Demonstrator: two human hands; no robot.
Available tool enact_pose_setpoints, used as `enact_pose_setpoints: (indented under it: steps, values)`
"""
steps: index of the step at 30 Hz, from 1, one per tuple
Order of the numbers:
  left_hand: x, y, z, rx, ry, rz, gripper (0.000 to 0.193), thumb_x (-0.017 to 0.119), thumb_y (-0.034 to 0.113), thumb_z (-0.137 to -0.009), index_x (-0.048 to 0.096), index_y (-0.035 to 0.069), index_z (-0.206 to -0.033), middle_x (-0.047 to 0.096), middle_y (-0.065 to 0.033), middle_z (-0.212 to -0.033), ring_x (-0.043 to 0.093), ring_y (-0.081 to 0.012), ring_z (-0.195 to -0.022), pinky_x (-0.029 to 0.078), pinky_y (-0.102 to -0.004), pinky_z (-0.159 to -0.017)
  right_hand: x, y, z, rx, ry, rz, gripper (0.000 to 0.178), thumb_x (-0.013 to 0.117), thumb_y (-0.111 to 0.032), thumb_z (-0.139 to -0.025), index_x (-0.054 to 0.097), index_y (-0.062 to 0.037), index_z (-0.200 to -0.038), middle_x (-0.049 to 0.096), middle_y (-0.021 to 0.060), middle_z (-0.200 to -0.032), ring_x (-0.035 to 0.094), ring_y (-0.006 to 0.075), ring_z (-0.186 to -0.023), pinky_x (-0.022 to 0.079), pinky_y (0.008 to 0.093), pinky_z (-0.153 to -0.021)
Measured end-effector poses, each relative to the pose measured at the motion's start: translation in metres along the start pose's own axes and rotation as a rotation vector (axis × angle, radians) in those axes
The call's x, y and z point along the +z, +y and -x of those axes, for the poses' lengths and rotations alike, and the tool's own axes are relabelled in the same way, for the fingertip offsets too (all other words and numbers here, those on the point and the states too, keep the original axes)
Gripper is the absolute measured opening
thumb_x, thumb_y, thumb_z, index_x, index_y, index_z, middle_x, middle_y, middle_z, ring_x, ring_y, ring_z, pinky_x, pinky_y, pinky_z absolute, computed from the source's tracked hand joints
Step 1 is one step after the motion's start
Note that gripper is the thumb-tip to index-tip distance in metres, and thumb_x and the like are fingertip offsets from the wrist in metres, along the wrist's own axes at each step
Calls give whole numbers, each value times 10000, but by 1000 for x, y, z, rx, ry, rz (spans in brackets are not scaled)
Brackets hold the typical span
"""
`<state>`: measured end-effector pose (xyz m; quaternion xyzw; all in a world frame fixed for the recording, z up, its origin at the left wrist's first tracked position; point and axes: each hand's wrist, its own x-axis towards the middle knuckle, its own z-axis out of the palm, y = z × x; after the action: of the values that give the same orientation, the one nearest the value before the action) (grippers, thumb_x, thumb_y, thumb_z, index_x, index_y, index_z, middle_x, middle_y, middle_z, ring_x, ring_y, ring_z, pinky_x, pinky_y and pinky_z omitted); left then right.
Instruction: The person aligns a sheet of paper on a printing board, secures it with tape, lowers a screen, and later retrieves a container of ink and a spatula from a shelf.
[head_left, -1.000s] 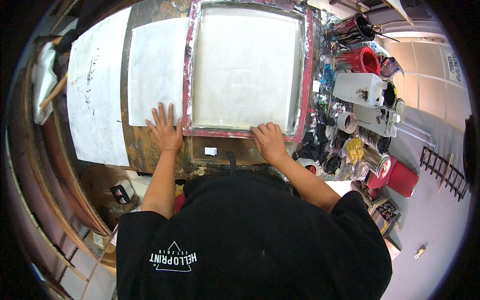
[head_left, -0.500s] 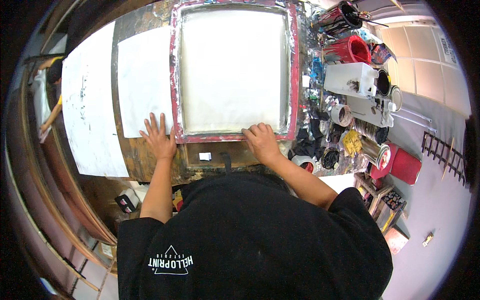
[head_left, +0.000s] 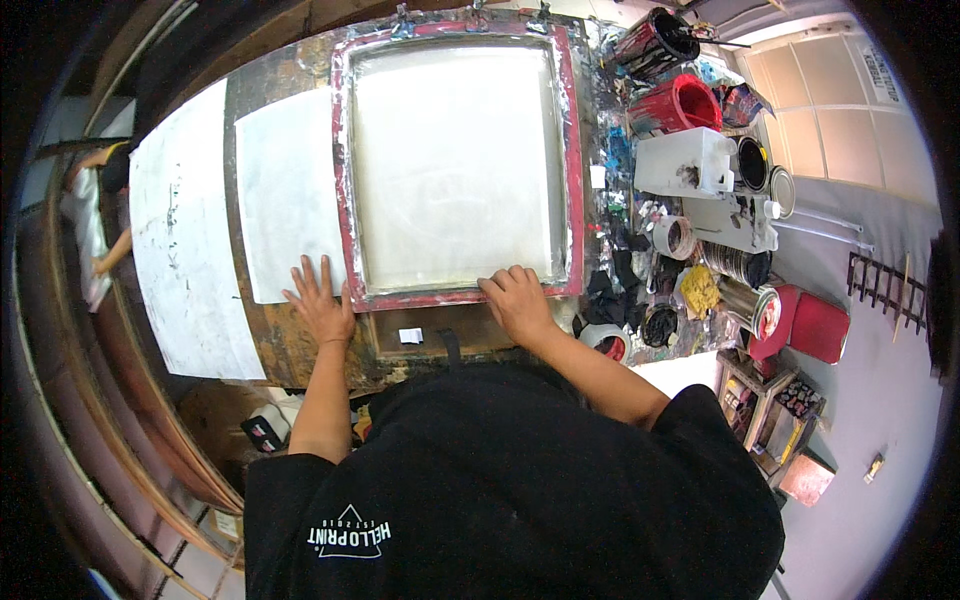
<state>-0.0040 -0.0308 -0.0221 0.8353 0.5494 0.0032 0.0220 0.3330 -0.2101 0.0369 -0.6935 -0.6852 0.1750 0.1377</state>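
Note:
A screen printing frame (head_left: 572, 200) with red, paint-stained sides and a pale mesh (head_left: 455, 160) lies on the worktable. My right hand (head_left: 520, 302) rests at its near side, right of the middle, with fingers bent over the red rail and gripping it. Beside the frame's near left corner, my left hand (head_left: 322, 305) lies flat with fingers spread. Its fingertips touch the lower edge of a white sheet (head_left: 285, 195), which lies along the frame's left side. A small folded white piece (head_left: 411, 336) sits just below the near rail.
Farther left lies another large white sheet (head_left: 195, 230) with dark marks. Along the right edge crowd a black-stained bucket (head_left: 650, 45), a red bucket (head_left: 678, 105), a white jug (head_left: 685, 162), tins and a yellow rag (head_left: 700, 290). Clamps (head_left: 405, 22) show at the frame's far side. Another person (head_left: 100, 200) is at far left.
The view has tilted, so the table and frame sit slightly lower and more of the far side shows. Both hands keep their places by the frame. The person at left has shifted a little.

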Motion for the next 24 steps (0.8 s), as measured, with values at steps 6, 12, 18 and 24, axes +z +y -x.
enact_pose_setpoints:
  steps: [6,12,18,24]
  values:
    - [-3,1,1,-25,31,64,674,519,433,-1028,311,228,-1635,143,-92,-1732,95,-380,-1587,-19,-650,-1244,-2,-1,-1,8,11,-32,347,710,-104,-798,678,-103,-1144,592,67,-989,547,273,-973,434,419,-863]
    - [-10,6,0,-28,-11,70,674,561,403,-1007,349,223,-1621,175,-99,-1725,113,-378,-1584,6,-621,-1256,-3,-1,-2,2,31,-62,331,697,-120,-813,680,-106,-1144,583,74,-986,537,275,-975,428,425,-866]
    - [-8,5,0,-29,-4,86,685,580,383,-992,352,231,-1620,173,-93,-1727,104,-374,-1587,18,-615,-1259,-3,0,-2,5,11,-63,339,701,-119,-816,679,-103,-1154,577,74,-990,533,276,-979,427,426,-869]
    - [-6,5,0,-32,-18,65,705,579,381,-989,326,239,-1631,147,-86,-1733,98,-374,-1588,5,-608,-1261,-4,0,-2,15,7,-61,338,699,-121,-827,673,-97,-1163,574,76,-989,530,278,-978,426,426,-870]
